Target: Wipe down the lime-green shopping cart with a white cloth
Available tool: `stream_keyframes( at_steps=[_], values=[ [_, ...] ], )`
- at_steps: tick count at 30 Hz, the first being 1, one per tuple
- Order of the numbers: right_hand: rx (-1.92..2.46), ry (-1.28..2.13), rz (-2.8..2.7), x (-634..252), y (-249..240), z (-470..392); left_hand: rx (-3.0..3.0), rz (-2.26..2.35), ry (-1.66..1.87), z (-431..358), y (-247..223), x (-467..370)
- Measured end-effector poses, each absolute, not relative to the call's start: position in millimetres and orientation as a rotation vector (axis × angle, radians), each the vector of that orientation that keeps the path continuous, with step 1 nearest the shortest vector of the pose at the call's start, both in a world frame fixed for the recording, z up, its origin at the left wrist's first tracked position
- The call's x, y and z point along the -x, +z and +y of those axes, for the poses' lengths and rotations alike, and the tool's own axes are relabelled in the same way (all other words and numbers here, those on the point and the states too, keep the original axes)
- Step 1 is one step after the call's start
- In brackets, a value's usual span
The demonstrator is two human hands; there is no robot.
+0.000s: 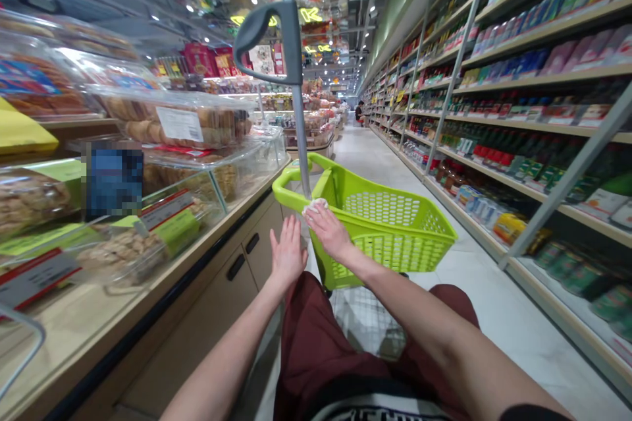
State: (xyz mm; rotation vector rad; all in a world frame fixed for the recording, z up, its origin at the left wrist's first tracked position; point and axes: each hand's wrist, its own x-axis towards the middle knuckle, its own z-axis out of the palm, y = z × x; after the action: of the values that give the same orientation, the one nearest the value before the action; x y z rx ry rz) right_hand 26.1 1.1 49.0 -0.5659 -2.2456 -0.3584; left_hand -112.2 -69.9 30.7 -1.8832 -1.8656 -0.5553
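My right hand [330, 231] presses a crumpled white tissue [316, 205] against the near rim of a lime-green shopping cart basket [390, 207], close to its metal pole [300, 138]. Just to the left, my left hand [289, 251] is held out with its fingers stretched and nothing in it. It hovers beside the basket's near end; whether it touches the basket I cannot tell. Higher up the pole sits a grey loop handle [269, 42]. The basket has perforated sides, and its inner floor is mostly hidden.
At left stands a wooden display counter [197, 315] stacked with clear boxes of baked goods [182, 121] and price tags [165, 209]. Shelves [533, 124] of bottles and cans line the right. A tiled aisle [345, 138] runs ahead, where a distant person [359, 112] is low beside the shelves.
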Motion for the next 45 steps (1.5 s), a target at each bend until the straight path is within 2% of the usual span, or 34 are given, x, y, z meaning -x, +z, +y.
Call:
stream_keyframes(
  at_steps=[6, 8, 16, 18, 25, 27, 32, 35, 45],
  values=[
    [0.59, -0.382, -2.456, -41.4, -27.4, -11.7, 1.965, -1.849, -0.485, -76.0, 11.8, 104.2],
    [0.622, -0.372, -2.478, -46.5, -35.5, -18.0, 1.984, -1.856, -0.467, -77.3, 5.9, 103.9],
    [0.638, -0.361, -2.158, -42.9, 45.3, -4.4, 1.919, -1.854, -0.516, -69.9, 23.1, 100.9],
    [0.649, -0.376, -2.185, -40.8, 42.1, 0.2, 1.918, -1.827, -0.53, -68.5, 25.5, 98.1],
    [0.634, -0.373, -2.362, -52.1, -26.1, -12.2, 1.969, -1.769, -0.503, -69.0, 7.4, 93.6],
    [0.64, -0.353, -2.326, -57.2, -18.7, -17.1, 1.97, -1.765, -0.5, -67.6, 6.7, 92.7],
    [0.712, -0.348, -2.101, -61.2, 39.0, -11.0, 1.953, -1.746, -0.536, -60.7, 21.3, 85.6],
    [0.771, -0.372, -2.068, -65.1, 46.0, -0.5, 1.966, -1.722, -0.539, -57.1, 27.7, 78.4],
    [0.898, -0.339, -2.29, -98.8, -44.5, -8.7, 2.104, -1.677, -0.388, -55.6, 14.3, 50.7]
  ],
)
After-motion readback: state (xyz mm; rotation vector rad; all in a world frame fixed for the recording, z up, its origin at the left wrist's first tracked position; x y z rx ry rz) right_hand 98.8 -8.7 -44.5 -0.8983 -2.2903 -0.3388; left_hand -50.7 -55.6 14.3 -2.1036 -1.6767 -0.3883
